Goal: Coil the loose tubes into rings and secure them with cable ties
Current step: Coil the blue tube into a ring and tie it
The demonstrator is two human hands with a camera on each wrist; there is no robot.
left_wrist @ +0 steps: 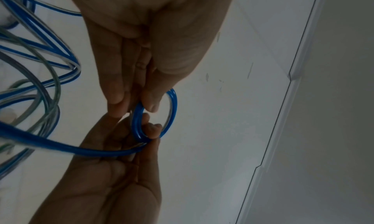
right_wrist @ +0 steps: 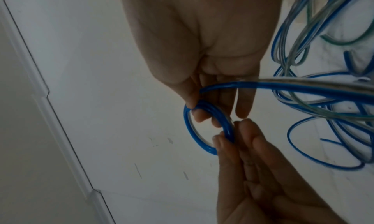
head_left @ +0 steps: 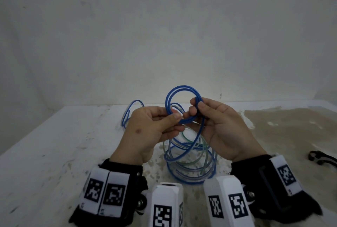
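blue tube ring [head_left: 183, 103] is being held above the table [head_left: 54, 144], over the loose tube pile [head_left: 190, 163]. left hand [head_left: 155, 128] is pinching its lower arc; right hand [head_left: 217, 124] is pinching the right side. judgement: keep turns stacked flat and feed slack evenly before tying.

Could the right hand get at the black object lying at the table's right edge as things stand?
Probably not yet: the way to the black object looks free, but the right hand is pinching the blue tube coil together with the left hand.
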